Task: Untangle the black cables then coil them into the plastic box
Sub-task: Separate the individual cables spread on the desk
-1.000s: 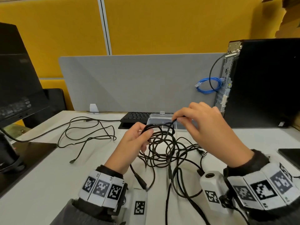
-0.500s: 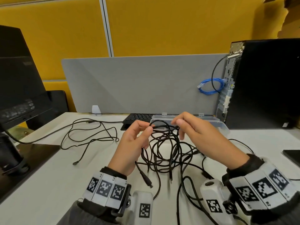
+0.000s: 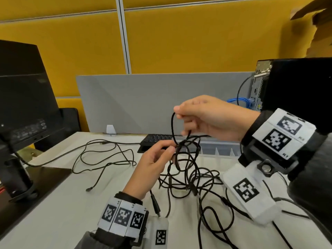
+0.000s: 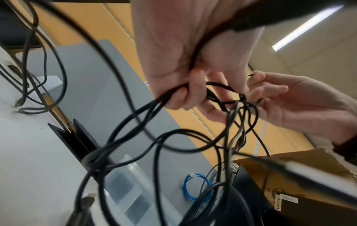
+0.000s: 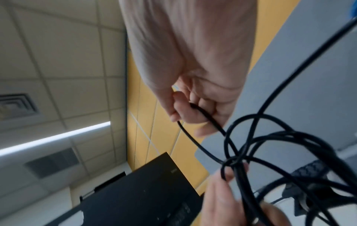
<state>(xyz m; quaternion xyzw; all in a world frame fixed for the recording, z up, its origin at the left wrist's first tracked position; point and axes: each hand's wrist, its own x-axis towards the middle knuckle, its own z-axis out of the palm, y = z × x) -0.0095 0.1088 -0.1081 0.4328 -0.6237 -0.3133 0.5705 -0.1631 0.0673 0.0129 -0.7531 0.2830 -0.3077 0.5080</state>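
From my remote station I recorded the scene from left to right. A dark monitor (image 3: 23, 97) stood at the far left of the white desk (image 3: 59, 209). Beside it a loose black cable (image 3: 100, 159) lay slack on the desk surface, apart from the main bundle. Behind, a grey divider panel (image 3: 143, 101) ran across the desk, with a black keyboard (image 3: 156, 139) at its foot.

The left hand (image 3: 152, 168) was held above the desk, its thumb and fingertips pinching the knot at the top of the tangled black cables (image 3: 188, 173); the left wrist view confirmed fingers curled round several strands. Below the knot the tangle hung in loops and spread over the desk toward the near edge.

The right hand (image 3: 206, 119) was raised higher than the left, its fingers pinching one strand that rose in a short loop from the knot. The right wrist view showed that strand passing between thumb and fingers.

The clear plastic box (image 3: 219, 148) sat on the desk behind the tangle, below the right hand; no cable lay in the visible part of it. A black computer tower (image 3: 301, 83) stood at the far right, a coiled blue cable (image 3: 240, 102) at its rear panel.
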